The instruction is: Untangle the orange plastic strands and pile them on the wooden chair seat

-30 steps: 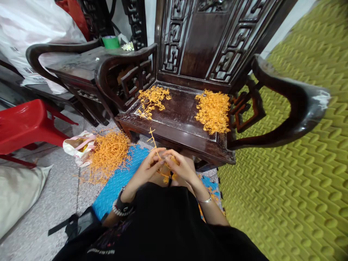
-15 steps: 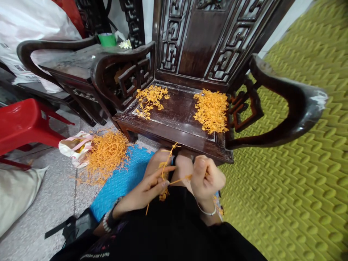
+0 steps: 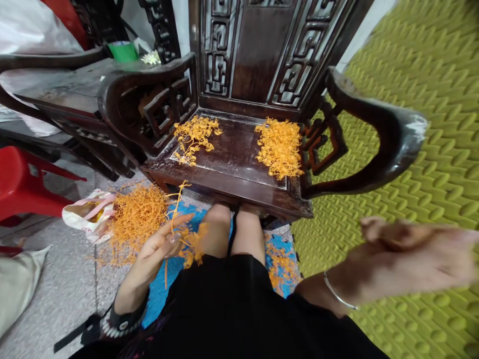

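Observation:
My left hand (image 3: pixel 157 247) is closed, with thumb and fingers pinching a thin orange branched strand (image 3: pixel 177 204) whose forked tip points up. Below the fingers a curly orange cluster (image 3: pixel 192 244) hangs, partly blurred. Away to the right, over the yellow mat, my right hand (image 3: pixel 407 259) is smeared by motion, and its fingers cannot be made out clearly. On the wooden chair seat (image 3: pixel 235 144) lie two heaps of curly orange pieces: a looser left heap (image 3: pixel 196 137) and a denser right heap (image 3: pixel 280 148).
Loose orange strands (image 3: pixel 136 219) spill from a white bag (image 3: pixel 90 214) on the floor at left. A red stool (image 3: pixel 22 184) stands beyond. More orange bits (image 3: pixel 282 264) lie on the blue mat (image 3: pixel 288 244). The curved chair arm (image 3: pixel 389 149) juts out over the yellow mat (image 3: pixel 441 189).
My right hand has swung far right, away from my left hand. My left hand has moved left with the orange strand. The camera view has shifted slightly.

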`<state>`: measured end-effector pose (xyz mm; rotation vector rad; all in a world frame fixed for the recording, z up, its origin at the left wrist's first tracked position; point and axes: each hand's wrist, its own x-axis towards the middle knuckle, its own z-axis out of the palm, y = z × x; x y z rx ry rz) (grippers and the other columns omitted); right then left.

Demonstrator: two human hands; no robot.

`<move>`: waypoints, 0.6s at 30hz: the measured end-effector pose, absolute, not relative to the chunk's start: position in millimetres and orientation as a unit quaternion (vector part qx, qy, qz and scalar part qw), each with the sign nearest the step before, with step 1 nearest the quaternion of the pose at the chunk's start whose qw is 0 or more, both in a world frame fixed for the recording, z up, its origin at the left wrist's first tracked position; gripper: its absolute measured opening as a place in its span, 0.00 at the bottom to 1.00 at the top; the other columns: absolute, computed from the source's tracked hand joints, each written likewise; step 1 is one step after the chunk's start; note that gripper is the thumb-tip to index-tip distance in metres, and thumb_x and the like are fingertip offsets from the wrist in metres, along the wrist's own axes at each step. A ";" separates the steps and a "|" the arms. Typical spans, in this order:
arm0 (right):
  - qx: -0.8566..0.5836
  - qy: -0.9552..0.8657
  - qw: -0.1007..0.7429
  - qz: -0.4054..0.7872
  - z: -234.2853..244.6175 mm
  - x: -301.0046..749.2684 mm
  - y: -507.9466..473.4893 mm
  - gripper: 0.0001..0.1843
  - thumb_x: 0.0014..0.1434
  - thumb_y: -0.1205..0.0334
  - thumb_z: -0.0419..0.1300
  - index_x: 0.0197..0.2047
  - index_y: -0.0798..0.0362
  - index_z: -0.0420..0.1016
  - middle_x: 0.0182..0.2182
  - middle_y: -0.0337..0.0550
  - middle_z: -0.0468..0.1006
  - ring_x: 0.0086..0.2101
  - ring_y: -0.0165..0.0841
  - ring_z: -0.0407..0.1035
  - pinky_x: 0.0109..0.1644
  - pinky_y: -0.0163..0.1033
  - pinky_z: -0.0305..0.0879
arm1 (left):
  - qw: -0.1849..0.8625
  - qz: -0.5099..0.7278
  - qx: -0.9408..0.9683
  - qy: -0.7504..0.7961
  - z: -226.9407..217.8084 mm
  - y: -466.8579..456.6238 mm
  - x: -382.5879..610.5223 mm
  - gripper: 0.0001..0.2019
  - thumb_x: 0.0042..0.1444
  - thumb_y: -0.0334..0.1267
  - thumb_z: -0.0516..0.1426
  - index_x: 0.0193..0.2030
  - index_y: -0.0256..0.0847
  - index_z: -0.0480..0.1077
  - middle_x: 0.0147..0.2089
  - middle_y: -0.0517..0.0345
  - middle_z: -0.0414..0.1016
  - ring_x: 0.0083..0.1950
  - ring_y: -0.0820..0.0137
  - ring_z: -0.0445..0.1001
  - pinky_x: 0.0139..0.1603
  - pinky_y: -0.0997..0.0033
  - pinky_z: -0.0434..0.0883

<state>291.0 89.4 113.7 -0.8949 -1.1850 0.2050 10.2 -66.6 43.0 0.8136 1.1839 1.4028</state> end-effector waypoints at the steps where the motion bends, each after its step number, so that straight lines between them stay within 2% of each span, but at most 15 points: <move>1: -0.406 -0.553 0.723 0.082 108.6 290.1 94.1 0.27 0.65 0.47 0.50 0.17 0.48 0.52 0.15 0.34 0.50 0.15 0.29 0.51 0.19 0.39 0.51 | 0.540 0.597 0.337 0.488 44.4 -64.9 11.9 0.20 0.61 0.42 0.56 0.58 0.38 0.69 0.19 0.69 0.46 0.21 0.77 0.43 0.23 0.74 0.46; 3: -0.433 -0.640 0.628 0.093 94.7 284.5 113.8 0.24 0.63 0.51 0.53 0.18 0.49 0.53 0.16 0.34 0.52 0.17 0.28 0.52 0.22 0.38 0.50 | 0.541 0.619 0.327 0.466 48.0 -58.8 18.8 0.19 0.60 0.41 0.56 0.57 0.37 0.70 0.18 0.69 0.45 0.20 0.77 0.43 0.22 0.74 0.46; 6: -0.498 -0.740 0.446 0.074 72.3 275.1 172.2 0.17 0.66 0.56 0.47 0.25 0.50 0.58 0.21 0.36 0.59 0.23 0.31 0.57 0.30 0.39 0.56 | 0.525 0.672 0.310 0.420 52.6 -46.0 29.4 0.18 0.59 0.41 0.55 0.54 0.37 0.72 0.16 0.70 0.43 0.19 0.77 0.43 0.21 0.75 0.47; 9: -0.564 -0.752 0.339 0.001 55.0 271.3 242.0 0.07 0.61 0.66 0.48 0.35 0.55 0.66 0.33 0.51 0.70 0.38 0.41 0.65 0.44 0.48 0.61 | 0.516 0.715 0.299 0.364 56.3 -35.5 34.1 0.18 0.58 0.40 0.55 0.53 0.37 0.73 0.15 0.71 0.41 0.17 0.77 0.41 0.20 0.77 0.51; 11: -0.618 -0.733 0.284 -0.015 47.7 270.4 274.4 0.08 0.55 0.69 0.51 0.38 0.60 0.68 0.39 0.61 0.71 0.46 0.49 0.63 0.49 0.56 0.59 | 0.517 0.732 0.295 0.332 58.5 -31.6 34.8 0.18 0.57 0.39 0.55 0.52 0.37 0.73 0.15 0.71 0.40 0.17 0.77 0.41 0.20 0.77 0.53; 13: -0.642 -0.717 0.272 -0.013 44.1 267.3 285.0 0.14 0.52 0.68 0.54 0.42 0.65 0.69 0.43 0.67 0.71 0.52 0.55 0.59 0.54 0.63 0.54 | 0.518 0.743 0.287 0.311 59.5 -29.4 34.7 0.16 0.57 0.38 0.55 0.51 0.37 0.74 0.15 0.71 0.38 0.17 0.77 0.40 0.20 0.78 0.54; 14: -0.633 -0.716 0.294 -0.007 43.7 263.9 281.2 0.17 0.53 0.66 0.55 0.45 0.66 0.68 0.46 0.68 0.70 0.54 0.56 0.57 0.56 0.64 0.51 | 0.517 0.748 0.281 0.307 59.3 -28.6 34.5 0.16 0.57 0.38 0.55 0.50 0.37 0.74 0.15 0.71 0.38 0.17 0.77 0.40 0.20 0.78 0.54; 16: -0.566 -0.729 0.383 0.041 45.8 252.4 256.1 0.22 0.57 0.59 0.55 0.52 0.64 0.66 0.52 0.67 0.68 0.57 0.53 0.56 0.60 0.62 0.49 | 0.513 0.755 0.266 0.310 57.7 -26.7 34.2 0.15 0.57 0.38 0.55 0.50 0.38 0.74 0.15 0.71 0.37 0.17 0.77 0.40 0.21 0.79 0.54; 18: -0.440 -0.744 0.472 0.175 49.9 235.2 214.1 0.26 0.60 0.49 0.54 0.56 0.57 0.64 0.55 0.60 0.68 0.56 0.46 0.61 0.62 0.55 0.54 | 0.507 0.759 0.256 0.317 55.3 -23.9 34.5 0.15 0.58 0.38 0.55 0.50 0.38 0.73 0.16 0.71 0.37 0.18 0.77 0.40 0.21 0.79 0.54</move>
